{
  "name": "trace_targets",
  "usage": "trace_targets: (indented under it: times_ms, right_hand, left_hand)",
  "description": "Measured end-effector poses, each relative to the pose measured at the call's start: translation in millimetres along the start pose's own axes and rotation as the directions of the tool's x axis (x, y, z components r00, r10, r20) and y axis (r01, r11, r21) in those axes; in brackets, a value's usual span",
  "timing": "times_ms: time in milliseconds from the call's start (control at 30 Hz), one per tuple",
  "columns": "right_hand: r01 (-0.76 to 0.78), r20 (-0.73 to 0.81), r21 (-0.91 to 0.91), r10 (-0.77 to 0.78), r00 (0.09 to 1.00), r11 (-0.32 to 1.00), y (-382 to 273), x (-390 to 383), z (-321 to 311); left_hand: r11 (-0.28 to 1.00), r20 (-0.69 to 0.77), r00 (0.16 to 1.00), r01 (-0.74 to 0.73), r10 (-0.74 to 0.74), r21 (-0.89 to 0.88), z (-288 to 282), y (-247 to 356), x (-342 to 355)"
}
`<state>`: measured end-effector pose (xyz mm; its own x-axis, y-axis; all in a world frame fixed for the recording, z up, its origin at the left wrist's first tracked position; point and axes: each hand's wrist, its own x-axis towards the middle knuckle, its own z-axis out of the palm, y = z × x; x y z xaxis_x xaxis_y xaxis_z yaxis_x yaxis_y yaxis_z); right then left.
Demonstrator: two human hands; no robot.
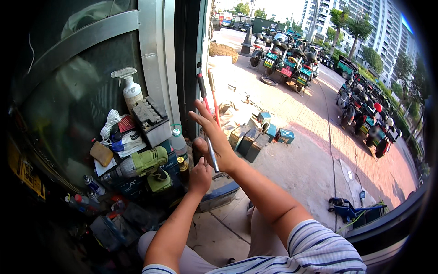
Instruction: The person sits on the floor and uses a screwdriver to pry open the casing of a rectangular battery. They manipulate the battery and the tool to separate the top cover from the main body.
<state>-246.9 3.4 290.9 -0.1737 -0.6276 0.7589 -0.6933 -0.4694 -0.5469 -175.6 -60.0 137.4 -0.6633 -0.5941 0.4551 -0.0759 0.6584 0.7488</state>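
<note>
My right hand (216, 139) is raised near the door frame, its fingers stretched out and spread. A slim silver metal rod (211, 154) with a thicker lower end slants across its palm, beside the thumb; the rod's upper end is hidden. My left hand (200, 177) is closed just below and to the left, near the rod's lower end. What its fingers hold cannot be made out. Below both hands stands a dark battery case (221, 191), partly covered by my arms. Behind the right hand, two long red tool handles (216, 109) with grips stand upright.
To the left, a green cordless impact wrench (143, 163) lies near a white spray bottle (130, 89) and a grey battery (150, 121). Several batteries (253, 144) stand outside. A blue floor jack (349, 210) sits at right; parked scooters (287, 61) line the paving.
</note>
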Motion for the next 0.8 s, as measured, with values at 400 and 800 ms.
trace_targets:
  times_ms: [400, 800]
  right_hand:
    - [-0.559, 0.305, 0.654, 0.499, 0.811, 0.509, 23, 3, -5]
    - [-0.386, -0.496, 0.29, 0.482, 0.722, 0.876, -11, -12, 34]
  left_hand:
    - [0.987, 0.064, 0.997, -0.035, 0.046, -0.159, -6, 0, -11]
    - [0.995, -0.008, 0.998, 0.069, -0.07, -0.073, -11, 7, -11]
